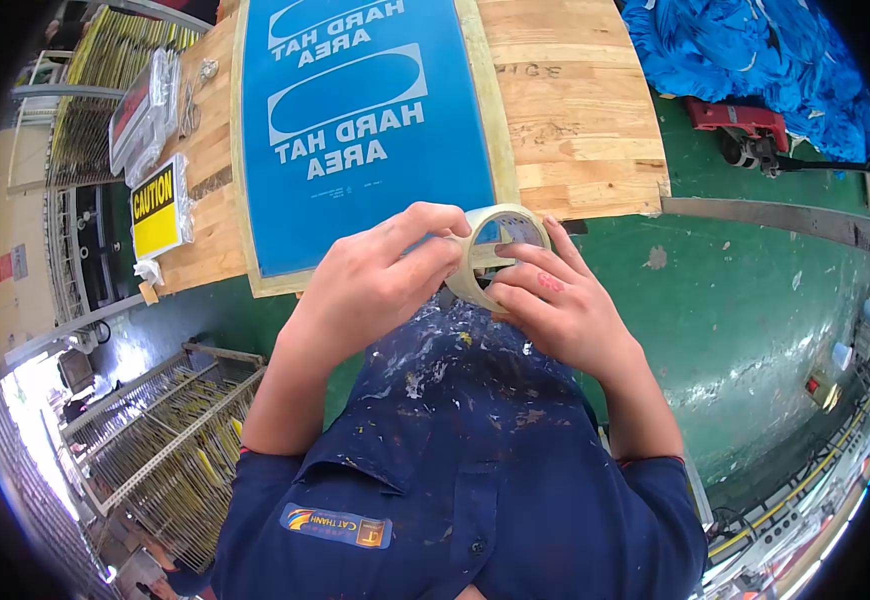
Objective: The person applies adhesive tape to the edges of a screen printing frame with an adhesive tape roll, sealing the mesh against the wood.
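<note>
A wide roll of clear packing tape (462,280) is between my hands, in front of my chest. My right hand (567,305) grips it, with some fingers reaching into the core and others around the outside. The fingers of my left hand (387,268) are bent and pressed together at the roll's left outer edge; whether they pinch a tape end is too small to tell. Just beyond the hands lies a blue screen-printing frame (375,205) with pale edges and reversed "HARD HAT AREA" lettering.
The frame rests on a wooden table (585,110). Yellow-and-black caution signs (158,215) in plastic lie on its left side. A heap of blue material (755,60) sits at upper right, near a red pallet jack (740,120). Wire drying racks (170,430) stand to the left.
</note>
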{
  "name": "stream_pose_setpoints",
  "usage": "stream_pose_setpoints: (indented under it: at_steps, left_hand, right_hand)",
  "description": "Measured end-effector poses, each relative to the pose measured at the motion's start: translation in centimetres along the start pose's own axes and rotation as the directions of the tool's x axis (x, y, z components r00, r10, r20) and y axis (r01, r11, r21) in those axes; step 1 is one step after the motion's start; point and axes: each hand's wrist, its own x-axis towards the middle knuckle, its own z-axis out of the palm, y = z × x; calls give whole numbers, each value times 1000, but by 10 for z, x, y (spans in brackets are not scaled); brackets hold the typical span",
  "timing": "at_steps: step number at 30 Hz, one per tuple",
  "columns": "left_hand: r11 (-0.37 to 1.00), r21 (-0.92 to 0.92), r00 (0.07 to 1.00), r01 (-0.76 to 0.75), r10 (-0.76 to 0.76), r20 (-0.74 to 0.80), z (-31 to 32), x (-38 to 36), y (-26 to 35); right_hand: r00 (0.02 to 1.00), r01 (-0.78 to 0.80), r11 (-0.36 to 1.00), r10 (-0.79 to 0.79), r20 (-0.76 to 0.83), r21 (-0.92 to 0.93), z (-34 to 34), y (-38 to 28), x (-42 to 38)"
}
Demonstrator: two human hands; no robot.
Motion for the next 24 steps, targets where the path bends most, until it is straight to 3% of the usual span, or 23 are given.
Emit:
stream_pose_setpoints:
  at_steps: [3,6,9,10,13,16,19,22,24]
  left_hand:
    - [1000,13,999,-2,1,47,0,0,-1]
    - [981,-175,995,85,-74,70,17,-11,-9]
    - [842,-460,958,283,-271,94,38,-23,-15]
    - [788,-517,933,336,-352,70,43,-23,-13]
    - [879,-421,973,223,-230,34,47,-29,-20]
    - [835,-455,951,310,-275,143,39,-34,-19]
    - [754,-500,905,426,-353,237,35,-42,-20]
    - [656,-511,831,555,-468,301,27,-43,-28]
    - [575,-617,832,537,-479,278,26,-45,-29]
  right_hand:
    - [998,3,991,-11,58,136,-1,8,-5]
    - [929,-364,839,359,92,405,0,5,-7]
    - [938,-333,865,343,40,376,2,2,4]
    - [930,-366,876,340,136,314,2,3,6]
    - [899,-432,736,395,189,520,18,2,7]
    - [930,-363,778,339,143,514,27,3,12]
    - [866,-473,874,438,240,110,20,-8,28]
    - [899,-399,883,323,296,248,20,1,36]
    - [859,-480,807,351,373,344,10,-2,48]
